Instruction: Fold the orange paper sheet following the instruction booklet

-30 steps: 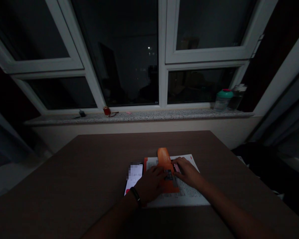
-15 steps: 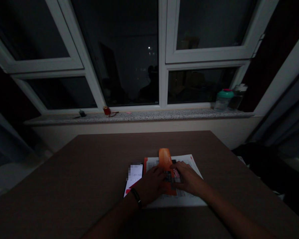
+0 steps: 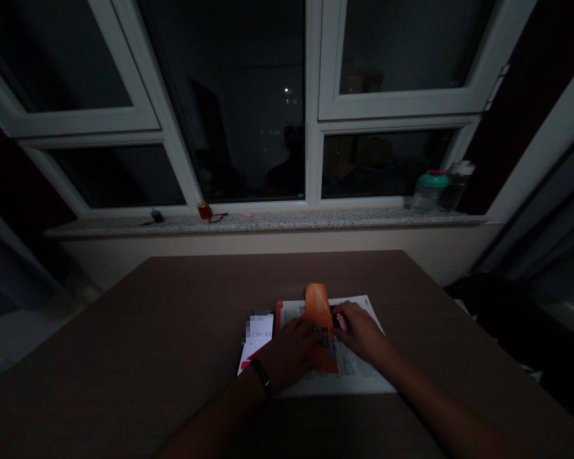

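An orange printed paper strip (image 3: pixel 318 303), its far end curling up, lies over a white printed sheet (image 3: pixel 356 370) with an orange corner. Across the strip's left side rests my left hand (image 3: pixel 289 350), fingers stretched out and pressing on it; a dark band circles that wrist. At the strip's right edge, my right hand (image 3: pixel 363 331) pinches a small pink object (image 3: pixel 341 322), too dim and covered to name. Dark print shows on the strip between the two hands.
A lit phone (image 3: pixel 257 335) lies left of the sheet on the brown table (image 3: pixel 172 338). Behind, the stone windowsill (image 3: pixel 287 221) carries a small red jar (image 3: pixel 204 211), a dark small item (image 3: pixel 157 216) and a bottle with a teal lid (image 3: pixel 429 191). The room is dim.
My right hand has closed up its fingers and shifted slightly away from me along the strip's right edge, with the pink object. My left hand stays in place.
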A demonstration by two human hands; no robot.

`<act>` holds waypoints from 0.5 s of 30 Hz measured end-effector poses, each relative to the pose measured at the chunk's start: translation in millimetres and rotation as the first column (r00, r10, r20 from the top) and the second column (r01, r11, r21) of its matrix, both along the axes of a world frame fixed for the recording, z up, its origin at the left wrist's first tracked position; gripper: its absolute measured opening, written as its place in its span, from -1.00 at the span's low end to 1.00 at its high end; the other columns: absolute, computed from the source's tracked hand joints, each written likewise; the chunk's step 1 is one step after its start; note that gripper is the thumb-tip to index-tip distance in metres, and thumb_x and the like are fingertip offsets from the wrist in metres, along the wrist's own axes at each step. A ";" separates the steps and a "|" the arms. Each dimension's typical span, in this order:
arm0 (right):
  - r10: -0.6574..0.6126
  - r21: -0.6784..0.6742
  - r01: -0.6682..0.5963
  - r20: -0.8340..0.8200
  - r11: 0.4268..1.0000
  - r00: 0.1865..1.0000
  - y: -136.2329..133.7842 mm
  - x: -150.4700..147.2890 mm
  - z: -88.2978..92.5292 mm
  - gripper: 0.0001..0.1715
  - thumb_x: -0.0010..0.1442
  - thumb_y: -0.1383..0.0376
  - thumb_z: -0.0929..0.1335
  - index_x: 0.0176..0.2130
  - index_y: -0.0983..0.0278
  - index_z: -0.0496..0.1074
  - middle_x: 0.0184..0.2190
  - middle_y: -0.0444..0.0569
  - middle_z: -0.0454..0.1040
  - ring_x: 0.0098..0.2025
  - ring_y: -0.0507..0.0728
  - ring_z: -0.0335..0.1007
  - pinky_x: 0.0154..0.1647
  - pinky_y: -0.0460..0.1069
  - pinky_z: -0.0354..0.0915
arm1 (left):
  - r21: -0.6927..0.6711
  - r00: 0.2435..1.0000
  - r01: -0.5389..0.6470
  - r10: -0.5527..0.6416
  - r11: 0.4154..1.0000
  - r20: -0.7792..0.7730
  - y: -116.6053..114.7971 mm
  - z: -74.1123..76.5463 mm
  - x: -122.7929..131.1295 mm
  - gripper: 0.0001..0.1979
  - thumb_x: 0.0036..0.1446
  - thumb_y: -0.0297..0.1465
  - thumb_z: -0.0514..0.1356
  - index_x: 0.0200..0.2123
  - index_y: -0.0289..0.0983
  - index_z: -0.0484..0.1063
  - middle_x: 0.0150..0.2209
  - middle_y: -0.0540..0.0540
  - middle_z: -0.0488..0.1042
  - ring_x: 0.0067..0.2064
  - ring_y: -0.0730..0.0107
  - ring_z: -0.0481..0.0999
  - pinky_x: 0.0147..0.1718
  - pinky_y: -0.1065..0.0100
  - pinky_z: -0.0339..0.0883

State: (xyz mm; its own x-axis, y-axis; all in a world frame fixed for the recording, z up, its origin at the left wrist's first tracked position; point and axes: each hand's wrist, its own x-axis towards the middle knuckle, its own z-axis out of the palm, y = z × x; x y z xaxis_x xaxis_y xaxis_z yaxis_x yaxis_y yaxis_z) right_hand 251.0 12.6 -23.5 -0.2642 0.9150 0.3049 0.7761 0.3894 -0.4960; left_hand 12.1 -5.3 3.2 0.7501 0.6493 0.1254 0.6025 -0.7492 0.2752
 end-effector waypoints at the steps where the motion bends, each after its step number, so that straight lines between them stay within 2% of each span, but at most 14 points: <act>1: -0.015 0.003 0.015 0.005 1.000 1.000 0.5 -0.9 0.0 -0.67 0.11 0.37 0.44 -0.11 0.22 0.36 -0.15 -0.01 0.45 -0.09 0.24 0.37 -0.10 0.06 0.23 | 0.005 1.000 0.007 -0.007 1.000 -0.004 0.2 0.0 0.1 -0.43 0.18 -0.34 0.32 0.23 -0.15 0.24 0.22 -0.17 0.25 0.26 0.01 0.18 0.20 0.01 0.15; 9: -0.077 0.022 0.076 0.040 0.997 0.996 0.8 -5.4 3.1 -0.78 0.16 0.36 0.40 -0.16 0.24 0.36 -0.20 0.00 0.44 -0.14 0.23 0.37 -0.16 0.05 0.24 | 0.022 1.000 0.020 -0.020 1.000 0.010 2.0 -3.6 -1.8 -0.42 0.19 -0.34 0.31 0.24 -0.12 0.23 0.22 -0.16 0.25 0.23 0.02 0.21 0.17 0.01 0.18; 15: 0.037 0.015 -0.037 -0.027 0.999 0.999 -0.4 -0.3 0.8 -0.67 0.12 0.41 0.42 -0.11 0.22 0.34 -0.15 -0.02 0.42 -0.09 0.22 0.36 -0.08 0.07 0.26 | 0.005 1.000 0.017 -0.017 1.000 -0.002 3.0 -3.6 -3.3 -0.43 0.20 -0.35 0.30 0.25 -0.12 0.24 0.23 -0.17 0.24 0.24 0.00 0.20 0.18 0.00 0.17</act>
